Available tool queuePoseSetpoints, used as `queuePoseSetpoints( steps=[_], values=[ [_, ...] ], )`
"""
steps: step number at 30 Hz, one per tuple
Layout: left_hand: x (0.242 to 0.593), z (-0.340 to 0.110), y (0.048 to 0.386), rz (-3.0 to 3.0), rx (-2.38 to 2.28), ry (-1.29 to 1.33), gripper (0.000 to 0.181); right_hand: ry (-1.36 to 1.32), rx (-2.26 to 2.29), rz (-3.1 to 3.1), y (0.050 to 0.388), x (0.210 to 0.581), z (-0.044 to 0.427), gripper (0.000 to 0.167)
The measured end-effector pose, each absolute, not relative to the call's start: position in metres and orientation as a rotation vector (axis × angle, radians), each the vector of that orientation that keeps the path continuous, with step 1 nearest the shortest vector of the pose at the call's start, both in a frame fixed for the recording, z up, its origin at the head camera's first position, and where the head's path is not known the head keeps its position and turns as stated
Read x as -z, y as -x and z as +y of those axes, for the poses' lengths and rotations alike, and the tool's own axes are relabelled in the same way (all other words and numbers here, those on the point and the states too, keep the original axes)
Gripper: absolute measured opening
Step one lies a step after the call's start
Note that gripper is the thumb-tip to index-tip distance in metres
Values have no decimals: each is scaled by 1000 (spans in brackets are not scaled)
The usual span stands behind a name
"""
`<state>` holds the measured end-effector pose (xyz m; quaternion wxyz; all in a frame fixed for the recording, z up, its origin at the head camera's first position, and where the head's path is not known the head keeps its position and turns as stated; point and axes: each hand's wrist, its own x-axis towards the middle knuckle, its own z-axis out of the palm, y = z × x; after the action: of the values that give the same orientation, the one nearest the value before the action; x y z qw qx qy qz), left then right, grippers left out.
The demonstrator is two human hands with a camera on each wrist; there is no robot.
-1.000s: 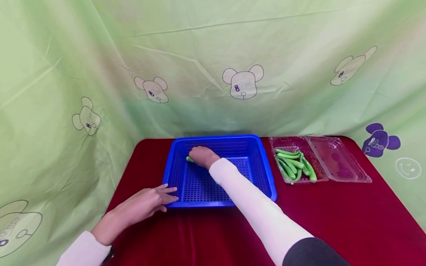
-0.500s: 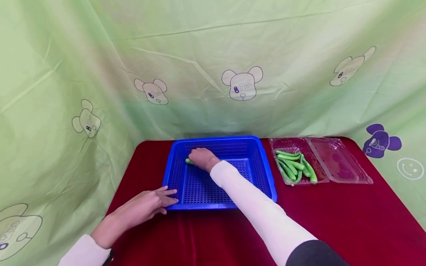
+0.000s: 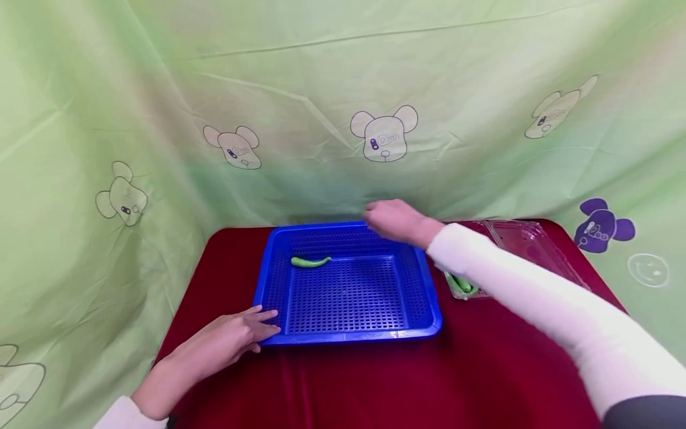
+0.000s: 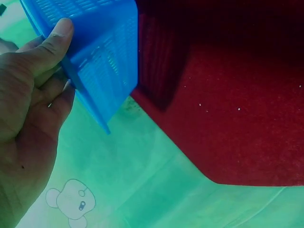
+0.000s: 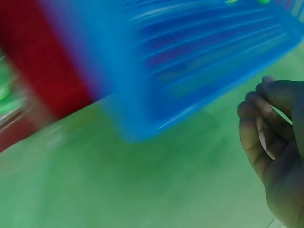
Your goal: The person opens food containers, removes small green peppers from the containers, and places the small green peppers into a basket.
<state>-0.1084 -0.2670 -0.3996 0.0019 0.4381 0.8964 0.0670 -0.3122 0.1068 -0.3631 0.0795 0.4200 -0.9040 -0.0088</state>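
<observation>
In the head view a blue plastic basket (image 3: 343, 338) with slotted walls stands on the table. One slim, curved green vegetable (image 3: 311, 263), like a pepper or small cucumber, lies inside at its back left. My left hand (image 3: 236, 333) grips the basket's near left corner; the left wrist view has the thumb (image 4: 59, 35) on one side of the rim and fingers on the other. Over the basket's back right rim hovers my right hand (image 3: 396, 221), fingers loosely curled; the right wrist view shows nothing in it. Several more green vegetables (image 3: 462, 285) show partly behind the right sleeve.
A clear plastic clamshell box holds the vegetables at right, its lid (image 3: 527, 241) folded open beyond the arm. A dark red cloth (image 3: 354, 387) covers the table. Green printed fabric (image 3: 300, 179) hangs close behind the basket and along the sides.
My right hand has let go of the green vegetable in the basket, then risen and moved right. Its forearm now hides most of the clear box. The left hand stays at the corner.
</observation>
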Motion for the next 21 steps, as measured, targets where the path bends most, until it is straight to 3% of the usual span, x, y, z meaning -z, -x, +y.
queuePoseSetpoints(
  steps=[9, 16, 21],
  values=[
    [401, -271, 105, 2836, -222, -1429, 43, -1049, -63, -2855, 320, 383, 230, 14],
    [400, -268, 107, 2823, -215, -1441, 42, -1063, -159, -3026, 318, 413, 288, 25],
    [399, -268, 109, 2820, -195, -1444, 41, -1120, -200, -3037, 318, 427, 307, 9]
  ],
)
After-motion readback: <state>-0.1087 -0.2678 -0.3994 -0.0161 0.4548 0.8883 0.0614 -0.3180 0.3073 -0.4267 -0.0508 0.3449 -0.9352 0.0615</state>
